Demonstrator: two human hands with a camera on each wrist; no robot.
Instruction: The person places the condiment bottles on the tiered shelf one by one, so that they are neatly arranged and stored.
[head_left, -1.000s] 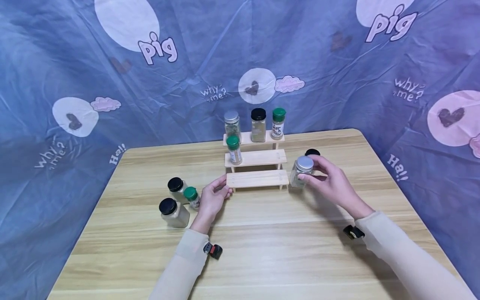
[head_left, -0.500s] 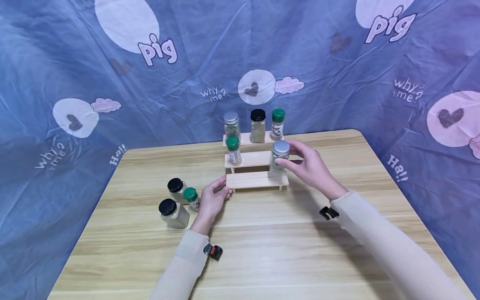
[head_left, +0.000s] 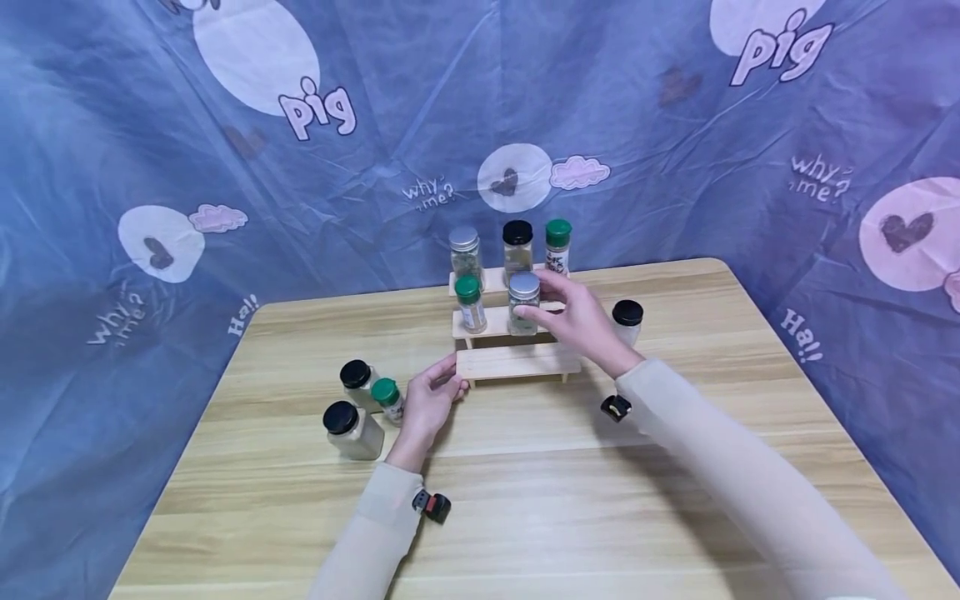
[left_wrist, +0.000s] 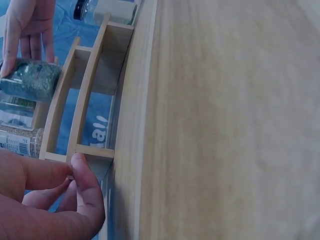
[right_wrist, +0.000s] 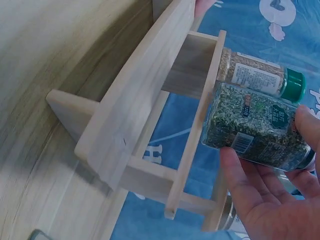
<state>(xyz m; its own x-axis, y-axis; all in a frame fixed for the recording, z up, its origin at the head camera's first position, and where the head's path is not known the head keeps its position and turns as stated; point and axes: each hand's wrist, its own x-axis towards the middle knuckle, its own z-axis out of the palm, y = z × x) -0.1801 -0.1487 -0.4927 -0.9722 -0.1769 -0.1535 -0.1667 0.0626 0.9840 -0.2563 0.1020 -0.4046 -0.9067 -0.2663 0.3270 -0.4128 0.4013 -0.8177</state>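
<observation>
Worktop (head_left: 525,517): pale wood.
Left hand (head_left: 427,406): pinches the rack (head_left: 517,362), front left corner.
Right hand (head_left: 579,318): holds a silver-lidded jar (right_wrist: 255,126) at the middle step (head_left: 495,323), right of a green-lidded jar (head_left: 472,315).
Top step (head_left: 493,281): three jars (head_left: 517,257).
Cloth (head_left: 375,167): blue, beyond worktop's far edge.

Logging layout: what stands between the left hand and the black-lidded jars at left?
In the head view, a green-capped jar stands between them, beside the left hand.
</observation>
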